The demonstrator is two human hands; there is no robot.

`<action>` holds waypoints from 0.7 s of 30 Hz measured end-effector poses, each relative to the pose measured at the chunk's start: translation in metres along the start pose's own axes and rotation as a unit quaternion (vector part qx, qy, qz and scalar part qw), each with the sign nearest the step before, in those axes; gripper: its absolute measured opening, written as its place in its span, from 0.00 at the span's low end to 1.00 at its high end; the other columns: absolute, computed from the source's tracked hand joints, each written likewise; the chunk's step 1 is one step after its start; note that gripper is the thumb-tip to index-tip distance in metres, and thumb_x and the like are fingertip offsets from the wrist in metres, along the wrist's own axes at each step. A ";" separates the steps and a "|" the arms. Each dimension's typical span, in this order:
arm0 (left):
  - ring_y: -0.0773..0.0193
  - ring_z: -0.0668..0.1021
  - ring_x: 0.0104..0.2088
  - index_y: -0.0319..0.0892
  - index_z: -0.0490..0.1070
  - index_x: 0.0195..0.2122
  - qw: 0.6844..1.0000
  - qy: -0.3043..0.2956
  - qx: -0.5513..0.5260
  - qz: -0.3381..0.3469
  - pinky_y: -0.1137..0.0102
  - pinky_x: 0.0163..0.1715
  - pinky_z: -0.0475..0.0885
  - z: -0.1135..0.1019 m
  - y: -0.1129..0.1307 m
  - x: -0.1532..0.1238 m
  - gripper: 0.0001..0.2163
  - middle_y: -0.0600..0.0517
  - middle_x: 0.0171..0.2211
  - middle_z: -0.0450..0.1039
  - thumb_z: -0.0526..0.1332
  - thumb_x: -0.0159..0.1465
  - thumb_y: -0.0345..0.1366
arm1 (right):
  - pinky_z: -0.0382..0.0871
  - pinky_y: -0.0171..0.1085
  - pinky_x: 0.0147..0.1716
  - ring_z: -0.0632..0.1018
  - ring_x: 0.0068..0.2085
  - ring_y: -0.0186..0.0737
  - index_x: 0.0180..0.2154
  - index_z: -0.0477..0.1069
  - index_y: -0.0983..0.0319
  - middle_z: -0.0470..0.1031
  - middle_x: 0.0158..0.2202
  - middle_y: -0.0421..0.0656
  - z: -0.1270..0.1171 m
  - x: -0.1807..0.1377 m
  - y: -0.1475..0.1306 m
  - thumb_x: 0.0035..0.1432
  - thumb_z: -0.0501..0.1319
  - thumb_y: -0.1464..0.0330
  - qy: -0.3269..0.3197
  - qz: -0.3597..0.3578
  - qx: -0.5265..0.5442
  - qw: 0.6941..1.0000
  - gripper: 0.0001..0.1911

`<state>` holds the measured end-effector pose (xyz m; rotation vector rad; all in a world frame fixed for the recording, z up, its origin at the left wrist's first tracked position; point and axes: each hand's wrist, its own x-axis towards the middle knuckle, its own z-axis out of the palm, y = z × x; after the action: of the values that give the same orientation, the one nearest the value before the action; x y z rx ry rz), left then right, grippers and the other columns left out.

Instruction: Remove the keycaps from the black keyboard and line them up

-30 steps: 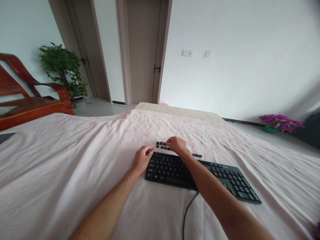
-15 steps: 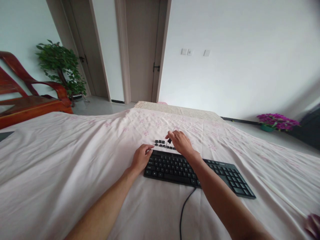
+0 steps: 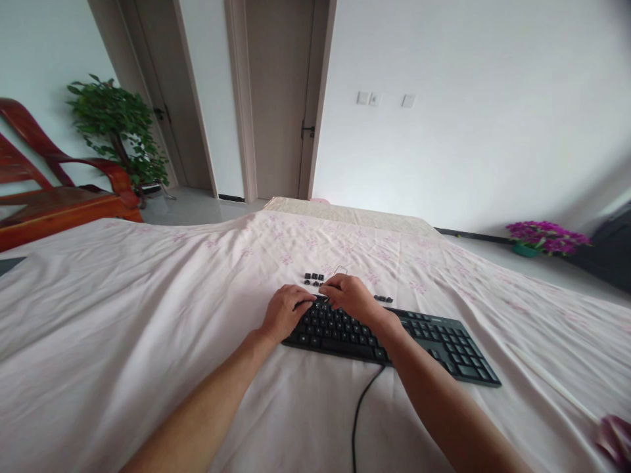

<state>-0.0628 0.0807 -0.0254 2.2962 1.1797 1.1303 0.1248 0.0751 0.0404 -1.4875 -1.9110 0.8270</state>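
A black keyboard [image 3: 428, 341] lies on a pale pink flowered cloth [image 3: 123, 309]. Several loose black keycaps [image 3: 312, 278] sit in a small group just beyond its top left corner, and a few more keycaps [image 3: 383, 299] lie further right. My left hand [image 3: 286, 311] rests curled on the keyboard's top left corner. My right hand [image 3: 348, 295] is closed in a pinch over the top row, holding a thin wire keycap puller whose loop [image 3: 341, 269] sticks up beyond the fingers. The two hands nearly touch.
The keyboard's black cable [image 3: 362, 407] runs toward me over the cloth. A red wooden chair [image 3: 54, 197] and a green plant [image 3: 118, 135] stand at the left, a door [image 3: 279, 98] behind, purple flowers [image 3: 545, 236] at the right.
My right hand pulled back from the loose keycaps onto the keyboard's top row, with the wire puller. My left hand shifted slightly right on the keyboard's corner.
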 end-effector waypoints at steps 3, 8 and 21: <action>0.60 0.73 0.43 0.49 0.78 0.39 1.000 -0.014 -0.005 0.001 0.64 0.49 0.67 0.001 -0.001 0.000 0.09 0.52 0.39 0.76 0.60 0.61 0.33 | 0.66 0.29 0.23 0.75 0.24 0.33 0.31 0.75 0.62 0.75 0.25 0.40 0.003 0.000 -0.003 0.57 0.58 0.63 -0.004 -0.026 -0.028 0.999 0.11; 0.59 0.73 0.43 0.50 0.78 0.39 0.999 -0.037 -0.011 -0.006 0.63 0.49 0.67 0.001 -0.003 0.001 0.09 0.51 0.40 0.76 0.60 0.60 0.33 | 0.66 0.30 0.32 0.75 0.32 0.34 0.31 0.76 0.61 0.76 0.34 0.42 0.008 0.000 -0.007 0.60 0.56 0.65 0.003 -0.110 -0.103 0.989 0.12; 0.59 0.73 0.41 0.51 0.78 0.38 0.997 -0.063 0.041 0.005 0.64 0.45 0.67 0.010 0.001 0.013 0.09 0.52 0.37 0.76 0.64 0.57 0.35 | 0.63 0.32 0.40 0.76 0.39 0.36 0.37 0.73 0.60 0.76 0.36 0.42 0.019 -0.003 0.012 0.66 0.49 0.60 0.047 -0.159 -0.232 0.958 0.16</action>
<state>-0.0500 0.0909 -0.0249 2.3980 1.1897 0.9400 0.1186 0.0722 0.0187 -1.3806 -2.2914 0.1614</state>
